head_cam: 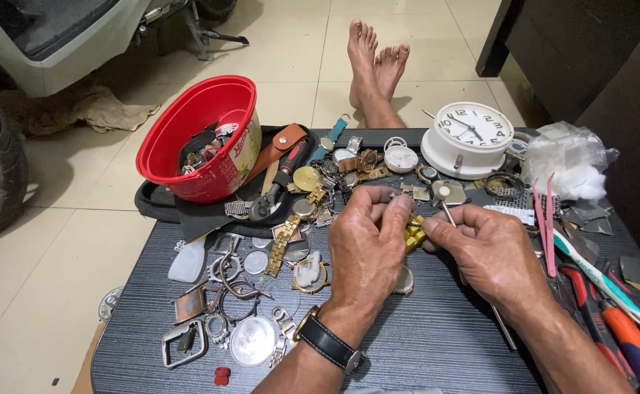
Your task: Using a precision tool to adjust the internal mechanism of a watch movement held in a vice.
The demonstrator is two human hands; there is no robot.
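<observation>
Over the middle of the dark tabletop (436, 343), both hands meet around one small job. The left hand (367, 244), with a black-strapped wristwatch (327, 341) on its wrist, has its fingers curled in and its thumb pressed toward them, pinching a small yellow block (414, 232) that peeks out at the hand's 3 o'clock side. The right hand (491, 248) is also drawn together, thumb and forefinger clamped on a thin metal pin tool (447, 211) whose shaft rises toward 11 o'clock from the fingertips. The tool's lower end sits just beside the yellow block, though I cannot tell whether the two touch. The hands themselves are nearly knuckle to knuckle, with the block between them.

Around them lies plenty of clutter. At 10 o'clock from the left hand stands a red bowl (188, 120) holding watch bits, and just below it a scatter of watch cases, straps and a gold bracelet (282, 244). At 12 o'clock from the right hand sits a white round clock (469, 138), and beyond that, toward 2 o'clock, a clear bag of white fluff (571, 164). Pink tweezers (544, 219) and a toothbrush (600, 277) lie at 3 o'clock from the right hand, with red-handled pliers (597, 321) near them. Bare feet (374, 62) rest on the tiled floor beyond the table's far edge.
</observation>
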